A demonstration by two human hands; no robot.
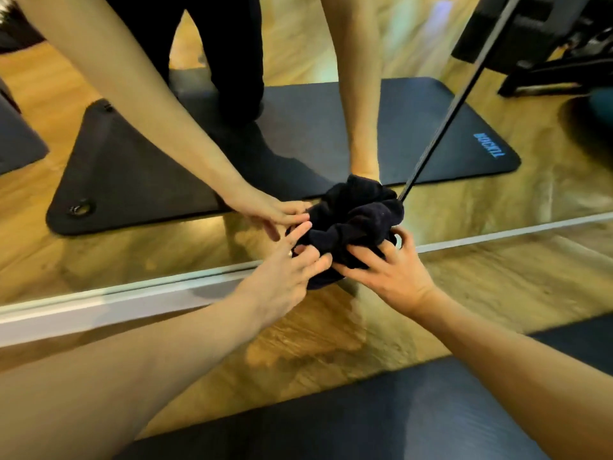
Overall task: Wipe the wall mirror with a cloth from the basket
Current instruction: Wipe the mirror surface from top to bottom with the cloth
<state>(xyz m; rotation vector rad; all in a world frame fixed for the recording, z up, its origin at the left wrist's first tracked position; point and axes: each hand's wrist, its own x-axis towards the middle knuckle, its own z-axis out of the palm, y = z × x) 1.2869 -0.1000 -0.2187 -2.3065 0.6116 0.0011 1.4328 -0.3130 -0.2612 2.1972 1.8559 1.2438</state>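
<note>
Item 1, nearest: dark mat (381, 423) on the wood floor (331, 343), running under both forearms.

Item 2: left hand (282, 277). Forearm reaches in from the lower left. Fingers bent onto the left edge of the cloth, pinching a fold; one finger stretched straight toward the glass. A ring shows on one finger.

Item 3: right hand (391, 273). Forearm reaches in from the lower right. Fingers spread and bent over the lower right of the bundle, gripping it and pressing it against the glass.

Item 4: cloth (351, 224). Dark, bunched into a loose wad, held against the lower part of the mirror just above the frame. Judged soft, light and limp; it should crumple under any grip and slide easily on glass. No risk of breakage. Best held by gathering the bulk into the palm, so that a flat face meets the glass and no loose corner trails.

Item 5: mirror (331, 111). Wall-mounted, with a pale frame (132, 300) along its lower edge near the floor. Reflects both arms, the wad, a second stretch of mat and dark equipment at the upper right.

Item 6: basket. Not in view.
</note>
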